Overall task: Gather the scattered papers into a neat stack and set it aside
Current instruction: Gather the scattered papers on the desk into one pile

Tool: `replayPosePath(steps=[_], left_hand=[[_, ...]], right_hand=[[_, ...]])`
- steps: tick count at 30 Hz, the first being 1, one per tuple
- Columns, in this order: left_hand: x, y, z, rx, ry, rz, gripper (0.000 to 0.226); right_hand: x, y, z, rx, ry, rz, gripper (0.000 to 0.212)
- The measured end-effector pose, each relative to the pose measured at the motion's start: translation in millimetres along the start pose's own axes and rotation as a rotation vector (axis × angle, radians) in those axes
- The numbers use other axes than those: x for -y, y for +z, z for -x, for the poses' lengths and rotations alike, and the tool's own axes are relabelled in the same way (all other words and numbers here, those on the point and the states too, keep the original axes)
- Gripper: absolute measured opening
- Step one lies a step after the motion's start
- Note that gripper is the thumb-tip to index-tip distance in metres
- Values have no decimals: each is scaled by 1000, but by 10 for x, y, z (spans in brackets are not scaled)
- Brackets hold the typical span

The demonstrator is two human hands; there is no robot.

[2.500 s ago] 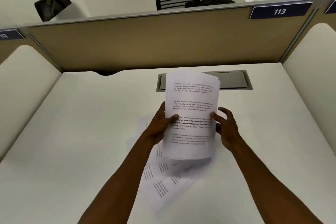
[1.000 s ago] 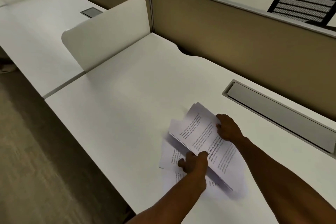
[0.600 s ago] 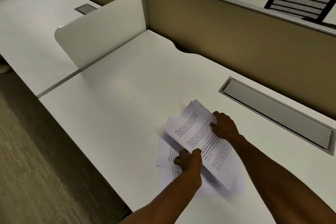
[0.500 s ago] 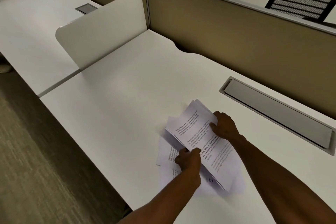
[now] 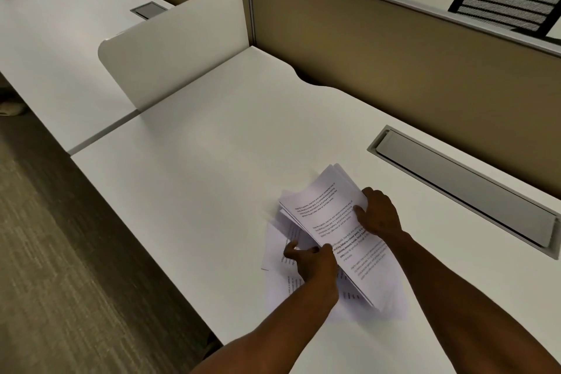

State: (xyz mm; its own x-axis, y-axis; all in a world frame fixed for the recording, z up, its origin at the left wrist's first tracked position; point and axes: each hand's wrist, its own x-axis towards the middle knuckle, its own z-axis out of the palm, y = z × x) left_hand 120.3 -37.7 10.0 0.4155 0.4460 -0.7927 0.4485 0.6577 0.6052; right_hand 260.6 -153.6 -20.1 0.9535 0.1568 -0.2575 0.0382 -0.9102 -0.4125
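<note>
While gripping the paper stack (image 5: pixel 337 225) by its near-left edge, left hand (image 5: pixel 312 261) with thumb on top, index finger stretched out over loose sheets (image 5: pixel 279 255) beneath. Right hand (image 5: pixel 378 212) clasped on the stack's far-right edge. Stack tilted, raised above the loose sheets, on the white bench (image 5: pixel 197 161). Farther right, a grey cable flap (image 5: pixel 461 188); behind, a tan partition (image 5: pixel 394 48).

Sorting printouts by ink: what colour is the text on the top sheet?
Black print on white paper, one line bold, on the top sheet; the head view shows it.
</note>
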Motion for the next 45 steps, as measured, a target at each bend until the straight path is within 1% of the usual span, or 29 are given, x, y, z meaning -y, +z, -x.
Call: replayPosePath(steps=[3, 6, 9, 10, 12, 14, 16, 18, 20, 21, 23, 27, 30, 32, 35, 37, 39, 42, 43, 45], left_hand=[[-8, -25, 10, -41, -82, 21, 92], [-26, -59, 10, -72, -199, 68, 90], [5, -87, -15, -61, -197, 1, 106], [0, -97, -16, -50, -197, -2, 107], [-18, -99, -26, -40, -193, 2, 102], [-30, -102, -67, -44, -170, -23, 93], [5, -114, -81, -17, -108, -75, 83], [36, -122, -74, 19, -4, -125, 66], [32, -122, -81, 75, 58, -141, 48], [22, -114, -82, 114, 58, -135, 45], [-5, -103, -69, 172, 61, -170, 46], [11, -106, -14, 218, 166, -329, 57], [37, -102, 49, 289, 251, -388, 59], [46, -98, 85, 357, 282, -398, 57], [44, -140, 134, 485, 272, -364, 54], [56, -183, 156, 544, 257, -343, 53], [97, -232, 176, 550, 222, -310, 54], [170, -359, 185, 543, 137, -276, 52], [189, -423, 183, 562, 112, -290, 50], [218, -567, 181, 592, 49, -311, 45]], right_hand=[[-13, 29, 34, -11, 4, -13, 46], [-19, 45, 43, -3, -4, -18, 48], [-33, 68, 55, 0, 0, -22, 52], [-33, 80, 60, -6, 0, -24, 53], [-36, 103, 80, -11, 1, -18, 57], [-47, 124, 105, -11, 11, -8, 64], [-72, 146, 136, -16, 15, -7, 68], [-93, 160, 165, -28, 25, -38, 67], [-112, 168, 200, -39, 54, -99, 64], [-124, 174, 220, -45, 68, -130, 63], [-151, 189, 268, -61, 90, -199, 64], [-211, 199, 391, -118, 147, -410, 65], [-308, 114, 480, -81, 230, -595, 65], [-427, 10, 543, -41, 268, -739, 55], [-634, -170, 700, 13, 299, -988, 42], [-740, -279, 815, 52, 284, -1063, 34], [-805, -360, 918, 86, 240, -997, 33], [-793, -461, 1036, 97, 113, -738, 40], [-761, -505, 1060, 91, 65, -667, 40], [-682, -607, 1077, 89, -5, -601, 35]])
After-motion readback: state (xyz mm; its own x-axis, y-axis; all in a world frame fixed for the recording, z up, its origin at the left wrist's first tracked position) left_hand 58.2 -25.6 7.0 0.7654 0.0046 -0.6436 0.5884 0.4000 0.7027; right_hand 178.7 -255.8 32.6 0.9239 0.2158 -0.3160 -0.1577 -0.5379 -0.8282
